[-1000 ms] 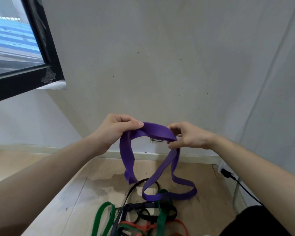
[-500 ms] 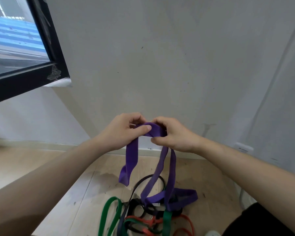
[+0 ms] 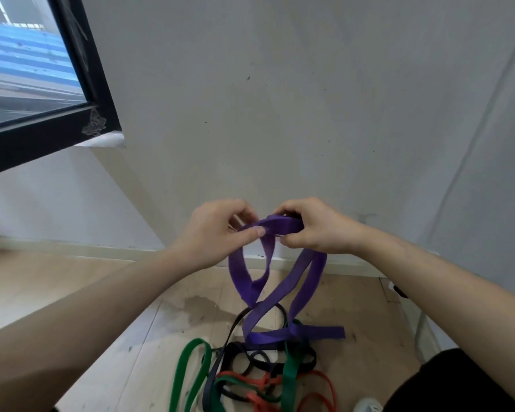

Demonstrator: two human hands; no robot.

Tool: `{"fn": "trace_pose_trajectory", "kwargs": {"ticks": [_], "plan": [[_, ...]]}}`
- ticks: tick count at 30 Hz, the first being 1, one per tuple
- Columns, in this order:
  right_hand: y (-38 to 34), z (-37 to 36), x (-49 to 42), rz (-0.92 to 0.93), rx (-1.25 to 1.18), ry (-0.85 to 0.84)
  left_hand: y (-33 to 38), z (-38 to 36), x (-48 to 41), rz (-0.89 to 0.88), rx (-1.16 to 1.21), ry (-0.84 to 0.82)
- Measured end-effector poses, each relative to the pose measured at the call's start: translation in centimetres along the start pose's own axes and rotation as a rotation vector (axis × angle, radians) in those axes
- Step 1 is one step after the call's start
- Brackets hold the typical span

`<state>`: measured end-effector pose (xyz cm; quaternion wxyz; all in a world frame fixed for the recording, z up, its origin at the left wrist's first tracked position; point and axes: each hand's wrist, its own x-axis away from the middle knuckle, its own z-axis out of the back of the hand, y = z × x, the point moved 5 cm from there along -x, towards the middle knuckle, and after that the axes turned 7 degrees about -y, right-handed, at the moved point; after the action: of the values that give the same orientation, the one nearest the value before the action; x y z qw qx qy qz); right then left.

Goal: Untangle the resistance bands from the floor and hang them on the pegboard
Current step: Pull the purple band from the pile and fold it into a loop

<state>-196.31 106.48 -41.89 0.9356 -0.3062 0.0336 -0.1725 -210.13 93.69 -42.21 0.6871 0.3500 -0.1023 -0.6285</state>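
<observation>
Both hands hold a wide purple resistance band [image 3: 280, 295] at chest height in front of a white wall. My left hand [image 3: 217, 233] pinches its top fold between thumb and fingers. My right hand [image 3: 312, 227] grips the same fold just to the right, the two hands almost touching. The band hangs in twisted loops down to the floor, where its lower end lies across a tangle of green [image 3: 191, 373], black [image 3: 241, 361] and red [image 3: 259, 388] bands. No pegboard is in view.
A black-framed window [image 3: 51, 126] is open at the upper left. The wooden floor [image 3: 72, 281] meets a pale baseboard [image 3: 107, 251] under the wall. A dark trouser leg [image 3: 458, 382] and a shoe tip [image 3: 367, 407] sit at the bottom right.
My hands came together from about a hand's width apart and now gather the purple band's top into a tight fold. The hanging loops have twisted and doubled up.
</observation>
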Motion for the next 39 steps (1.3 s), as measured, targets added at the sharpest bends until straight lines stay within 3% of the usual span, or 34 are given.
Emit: {"fn": "trace_pose_trajectory", "kwargs": {"ticks": [8, 10, 14, 16, 21, 29, 32, 39], "plan": [[0.4, -0.7, 0.3, 0.024, 0.004, -0.035, -1.9, -0.7, 0.2, 0.198, 0.316, -0.256], [0.1, -0.8, 0.4, 0.06, -0.03, -0.041, -2.2, -0.8, 0.2, 0.164, 0.213, -0.264], [-0.5, -0.8, 0.4, 0.121, -0.095, -0.034, -1.4, -0.5, 0.4, -0.021, -0.265, -0.165], [-0.7, -1.0, 0.4, 0.131, -0.148, -0.057, -0.9, -0.6, 0.6, -0.086, -0.332, -0.124], [-1.0, -1.0, 0.4, 0.169, -0.271, -0.046, -1.1, -2.4, 0.9, 0.014, 0.008, -0.263], [0.2, 0.8, 0.9, 0.153, -0.317, -0.052, -2.1, -2.1, 0.4, 0.117, 0.276, -0.192], [1.3, 1.5, 1.1, 0.102, -0.34, -0.104, -2.3, -1.4, 0.1, 0.165, 0.355, -0.21], [2.3, -0.1, 1.5, -0.006, -0.321, -0.29, -1.2, 0.3, -0.3, 0.14, 0.462, -0.086]]}}
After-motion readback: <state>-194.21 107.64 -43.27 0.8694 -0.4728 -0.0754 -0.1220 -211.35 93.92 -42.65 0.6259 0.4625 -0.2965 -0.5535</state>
